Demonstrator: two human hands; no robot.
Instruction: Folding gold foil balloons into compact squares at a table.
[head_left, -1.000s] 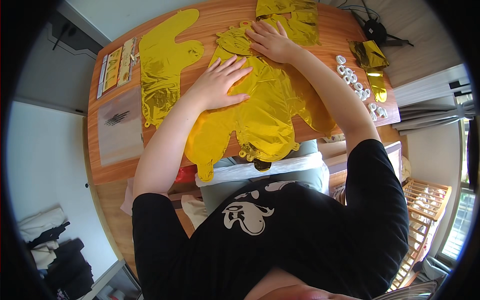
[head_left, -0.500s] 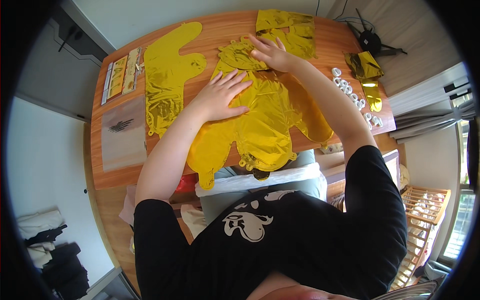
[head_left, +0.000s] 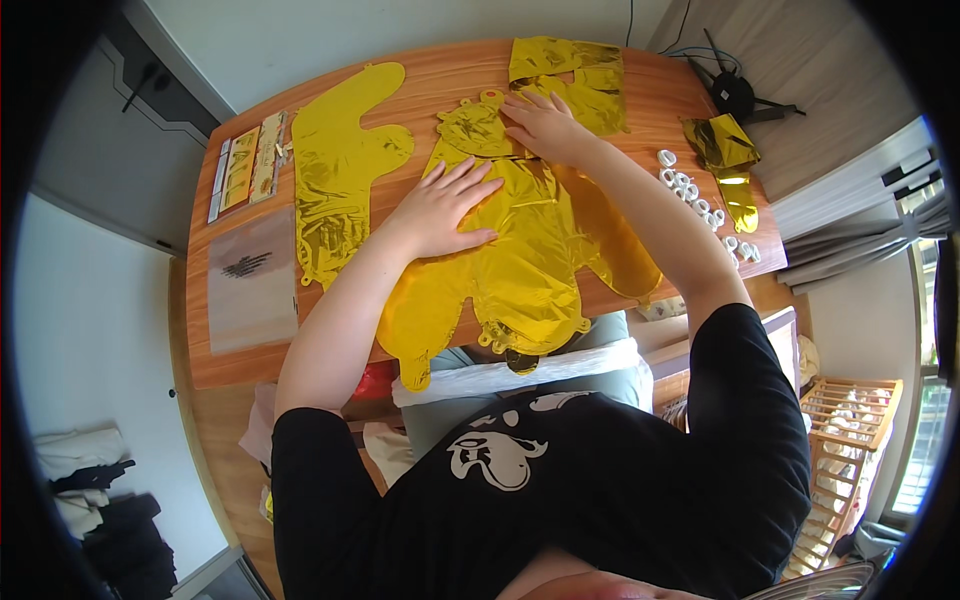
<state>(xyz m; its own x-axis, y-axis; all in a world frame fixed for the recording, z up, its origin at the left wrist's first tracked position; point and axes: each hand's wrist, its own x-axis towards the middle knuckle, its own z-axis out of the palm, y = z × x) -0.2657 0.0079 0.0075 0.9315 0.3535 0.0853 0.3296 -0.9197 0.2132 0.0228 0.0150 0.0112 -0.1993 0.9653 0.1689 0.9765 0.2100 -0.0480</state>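
Observation:
A flat gold foil balloon [head_left: 520, 270] with rounded lobes and small tabs lies across the middle of the table, its near end hanging past the front edge toward my lap. My left hand [head_left: 445, 212] rests on its left side, palm down with fingers spread. Farther back, my right hand [head_left: 548, 130] lies on the upper part of the foil, fingers extended and nothing gripped. Left of my hands is another flat gold balloon [head_left: 335, 150]. A folded gold foil piece [head_left: 595, 95] lies just behind my right hand.
White ribbon rolls [head_left: 690, 190] cluster at the right, beside a small gold foil piece [head_left: 722, 145] and a black router-like device [head_left: 735, 95]. Flat packages [head_left: 240, 172] and a translucent grey bag [head_left: 252, 290] lie on the left. White plastic [head_left: 520, 374] spans my lap.
The whole view has shifted slightly, so the table appears lower. My right hand's fingers look a little flatter and more spread on the foil; my left hand stays in place.

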